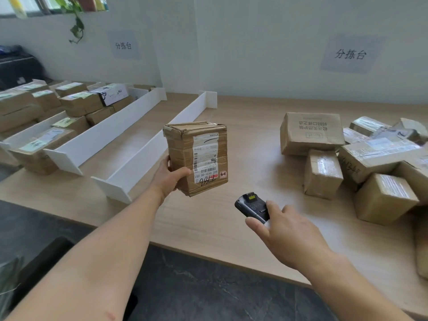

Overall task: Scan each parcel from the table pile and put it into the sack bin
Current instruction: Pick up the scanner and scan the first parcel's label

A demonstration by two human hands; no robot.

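My left hand (170, 176) holds a taped brown cardboard parcel (183, 156) upright above the wooden table (208, 223), its white shipping label facing me. My right hand (284, 230) grips a dark handheld scanner (251, 206), whose front end points up toward the parcel's label from a short way below and to the right. The pile of brown parcels (361, 163) lies on the table at the right. No sack bin shows clearly in view.
White divider walls (148, 147) form lanes on the left half of the table. Several labelled parcels (76, 103) fill the far-left lanes. A dark floor runs along the table's near edge, and a dark bin-like shape (34, 258) sits at lower left.
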